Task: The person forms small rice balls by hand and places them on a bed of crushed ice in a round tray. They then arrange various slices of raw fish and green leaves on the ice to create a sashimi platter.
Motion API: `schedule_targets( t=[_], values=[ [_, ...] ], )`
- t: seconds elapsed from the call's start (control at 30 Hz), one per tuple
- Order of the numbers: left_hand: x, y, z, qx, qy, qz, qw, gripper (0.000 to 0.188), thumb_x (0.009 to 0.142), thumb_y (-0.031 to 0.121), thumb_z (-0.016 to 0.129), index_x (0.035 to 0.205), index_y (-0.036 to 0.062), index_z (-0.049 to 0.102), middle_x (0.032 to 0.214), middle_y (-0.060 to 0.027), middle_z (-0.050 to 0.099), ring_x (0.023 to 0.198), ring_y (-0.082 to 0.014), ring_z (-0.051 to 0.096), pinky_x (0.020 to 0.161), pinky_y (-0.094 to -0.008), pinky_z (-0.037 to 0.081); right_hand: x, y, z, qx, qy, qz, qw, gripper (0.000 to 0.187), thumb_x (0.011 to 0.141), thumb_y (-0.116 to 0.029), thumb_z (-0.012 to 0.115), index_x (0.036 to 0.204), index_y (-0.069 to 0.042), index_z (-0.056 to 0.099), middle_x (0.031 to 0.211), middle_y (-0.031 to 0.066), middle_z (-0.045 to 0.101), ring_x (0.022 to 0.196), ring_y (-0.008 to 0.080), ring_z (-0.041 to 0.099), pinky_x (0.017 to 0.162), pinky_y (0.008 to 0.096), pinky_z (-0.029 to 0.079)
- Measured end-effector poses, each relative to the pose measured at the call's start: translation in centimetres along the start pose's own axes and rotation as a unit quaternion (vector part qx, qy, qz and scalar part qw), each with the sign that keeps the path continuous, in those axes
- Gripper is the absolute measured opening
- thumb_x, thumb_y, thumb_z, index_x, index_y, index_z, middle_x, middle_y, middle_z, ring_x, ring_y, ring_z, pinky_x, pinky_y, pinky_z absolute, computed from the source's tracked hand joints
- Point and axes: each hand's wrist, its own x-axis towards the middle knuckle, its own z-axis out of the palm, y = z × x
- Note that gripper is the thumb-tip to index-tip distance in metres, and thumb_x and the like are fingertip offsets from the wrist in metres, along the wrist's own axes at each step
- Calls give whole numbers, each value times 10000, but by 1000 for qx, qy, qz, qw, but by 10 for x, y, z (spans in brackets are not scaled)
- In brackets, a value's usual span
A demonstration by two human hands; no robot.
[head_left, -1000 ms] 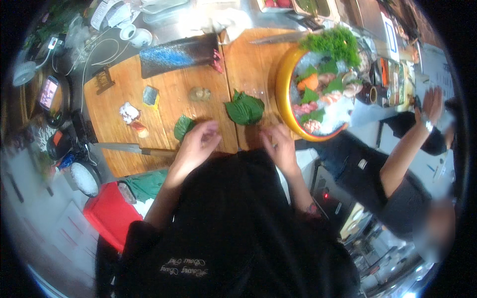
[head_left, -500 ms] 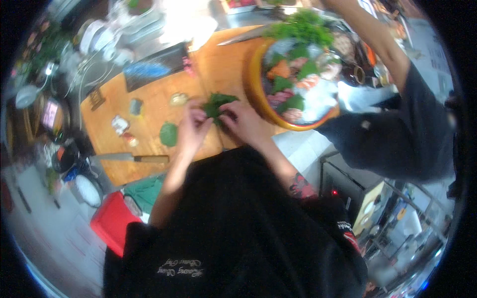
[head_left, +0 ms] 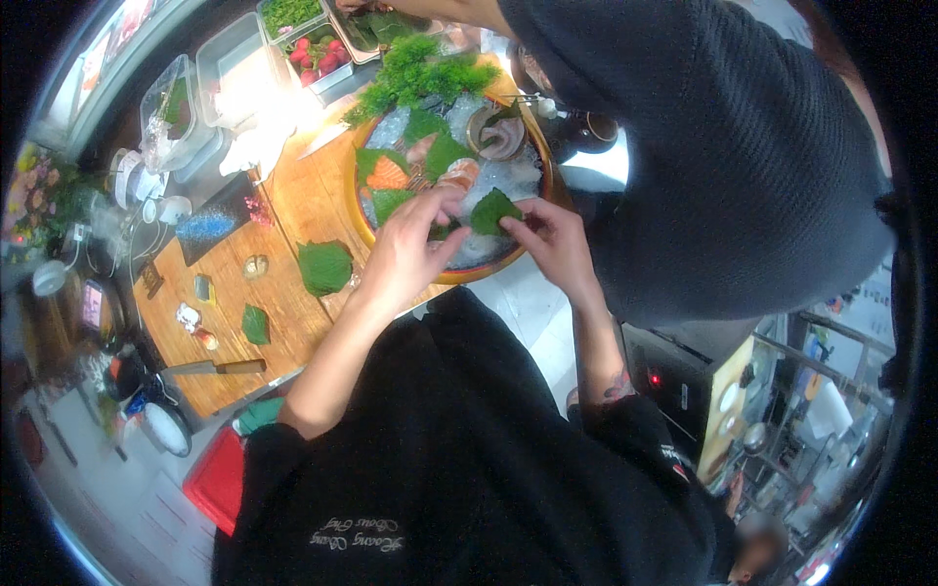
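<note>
A green shiso leaf (head_left: 494, 210) is pinched at its edge between the thumb and fingers of my right hand (head_left: 557, 246), above the ice in the wide round bowl (head_left: 358, 217). My left hand (head_left: 405, 244) reaches over the bowl's near-left rim, thumb and fingers apart. Dark green shows in that gap; it seems to be a leaf in the bowl. Ice (head_left: 518, 178) fills the bowl, with orange salmon slices (head_left: 388, 174), pale fish slices and upright green leaves. More shiso leaves (head_left: 324, 267) lie on the wooden board (head_left: 293, 200), left of my left forearm.
A knife (head_left: 239, 367) lies at the board's near left, by a single leaf (head_left: 255, 325). Feathery greens (head_left: 420, 73) stand behind the bowl. A container of radishes (head_left: 318, 61) sits farther back. A co-worker's dark sleeve (head_left: 674, 146) crosses close on the right, the arm reaching over the back.
My hands have moved from the leaves above the board to over the bowl, the right carrying one leaf. The view has swung right. The co-worker has leaned in closer, arm stretched toward the back containers.
</note>
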Motion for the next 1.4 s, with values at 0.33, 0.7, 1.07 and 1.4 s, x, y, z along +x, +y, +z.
schedule_targets(
  t=[0.33,0.7,1.07,1.4],
  values=[
    [12,5,33,237,54,97,965,279,839,95,796,1111,110,741,1080,-63,720,1082,-286,636,939,-429,442,61,78,-29,-45,48,-12,998,340,912,-190,775,1172,18,710,870,96,739,830,173,712,782,309,548],
    [85,-26,113,356,38,163,919,170,838,173,710,994,121,756,940,-43,675,1005,-236,634,853,-406,447,82,96,-25,6,13,-44,999,252,888,-151,796,1066,9,718,865,157,717,749,232,713,701,365,553],
    [90,-45,139,400,48,120,907,65,746,195,677,726,135,691,726,-72,644,841,-262,658,755,-433,525,87,93,-42,-106,-37,-40,993,235,964,-205,692,1028,16,739,997,212,751,908,357,713,842,441,541],
    [94,-57,161,447,95,158,875,137,797,225,648,697,179,730,757,-14,687,887,-218,636,883,-396,431,101,126,-44,-123,9,-65,990,276,948,-131,719,1177,21,697,1165,178,725,1088,316,690,962,418,537]
  ],
)
